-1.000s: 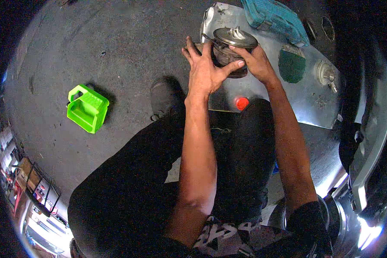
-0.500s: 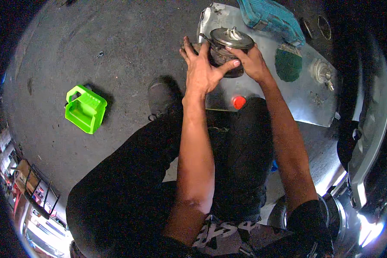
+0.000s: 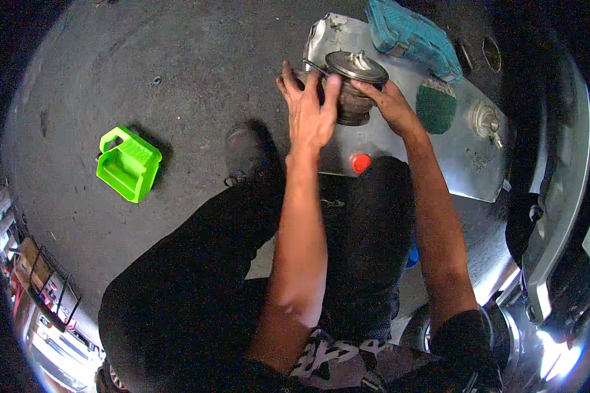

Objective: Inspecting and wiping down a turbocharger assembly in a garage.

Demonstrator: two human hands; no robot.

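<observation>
A turbocharger (image 3: 355, 105) stands on the metal sheet (image 3: 387, 147), with its finned compressor wheel (image 3: 359, 60) facing up from a round backing plate. My left hand (image 3: 310, 118) grips its left side, fingers spread over the dark housing and thumb against the body under the plate. On the other side my right hand (image 3: 397, 108) holds it below the plate's rim, its fingertips partly hidden behind. A thin rod (image 3: 314, 65) sticks out at the upper left. The red cap (image 3: 360, 162) lies on the sheet nearer to me.
A teal plastic case (image 3: 414, 40) rests at the sheet's far edge. A green pad (image 3: 437, 108) and a silver compressor housing (image 3: 485, 122) are to the right. A bright green plastic bin (image 3: 130, 165) sits on the floor at left. My knees flank the near edge; a curved panel (image 3: 570, 177) rises far right.
My left thumb has moved up from the lower body toward the plate. Both hands still hold the turbocharger, and the view has shifted slightly.
</observation>
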